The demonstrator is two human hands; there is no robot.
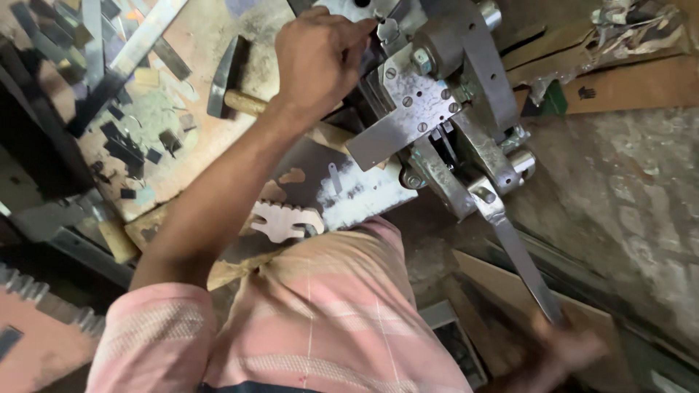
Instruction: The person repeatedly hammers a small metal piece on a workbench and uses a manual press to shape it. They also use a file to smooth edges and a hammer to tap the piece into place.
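My left hand (320, 58) reaches up to the top of a grey metal hand press (437, 102), its fingers pinched on a small flat metal piece (387, 29) at the tool's opening. My right hand (564, 356), blurred at the lower right, grips the end of the press's long steel lever (520, 258), which slants down from the machine. A punched metal sheet (349, 193) with notched cut-outs lies under the press, just above my pink checked shirt.
A hammer (231, 91) with a wooden handle lies on the worn bench left of my hand. Metal strips and dark offcuts (116, 65) are scattered at the upper left. Brown cardboard (626, 84) lies at the upper right, a rough concrete surface (626, 196) below it.
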